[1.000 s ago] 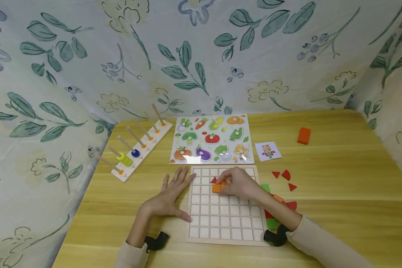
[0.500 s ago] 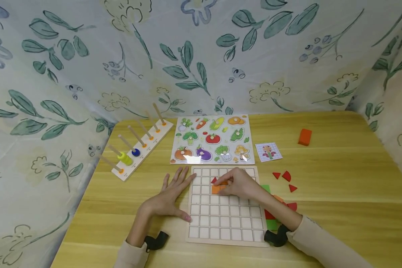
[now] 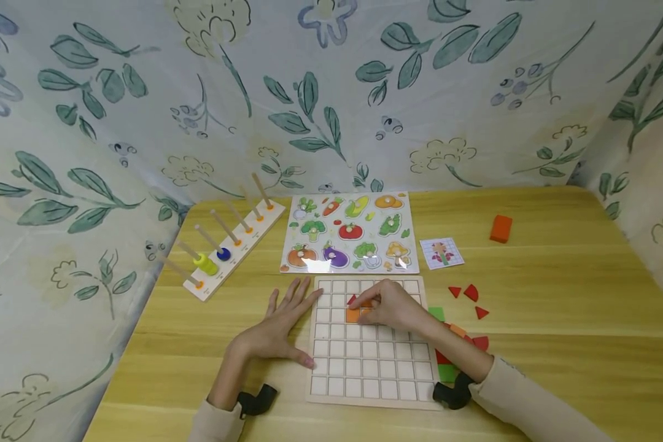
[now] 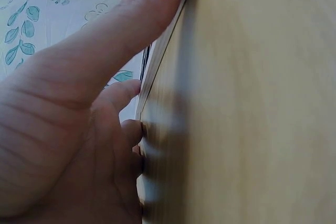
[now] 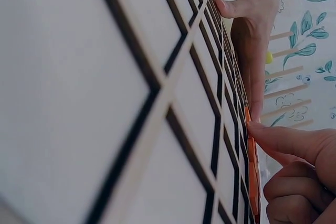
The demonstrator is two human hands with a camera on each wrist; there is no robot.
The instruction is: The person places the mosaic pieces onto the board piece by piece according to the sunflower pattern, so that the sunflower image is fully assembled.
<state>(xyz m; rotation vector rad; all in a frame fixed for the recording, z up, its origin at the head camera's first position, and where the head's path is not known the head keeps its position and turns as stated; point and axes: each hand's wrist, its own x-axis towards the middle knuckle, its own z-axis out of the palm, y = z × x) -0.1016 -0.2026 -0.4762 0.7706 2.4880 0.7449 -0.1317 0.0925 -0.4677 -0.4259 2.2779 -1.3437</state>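
Note:
In the head view, a pale wooden grid board [image 3: 359, 368] lies in front of the person. My left hand [image 3: 273, 331] rests at its left edge with fingers spread, thumb and index finger touching the frame. Over the upper part of the board, my right hand [image 3: 392, 307] pinches an orange square tile [image 3: 352, 315] at a grid cell, between thumb and index finger. A red triangle [image 3: 352, 299] sits just above that tile. More orange tiles are partly hidden under the fingers. In the right wrist view, the thumb [image 5: 262, 132] touches the orange tiles [image 5: 253, 177].
Right of the board lie red pieces [image 3: 471, 293] and green squares [image 3: 447, 372], partly under the forearm. A pattern card [image 3: 441, 253], a vegetable puzzle [image 3: 337, 221], an orange-red block [image 3: 500, 229] and a peg stand [image 3: 215, 285] with yellow and blue rings stand farther back.
The orange square tile, slightly askew one second ago, now lies straighter in its cell, with the right fingertips still on it. The left hand stays in place.

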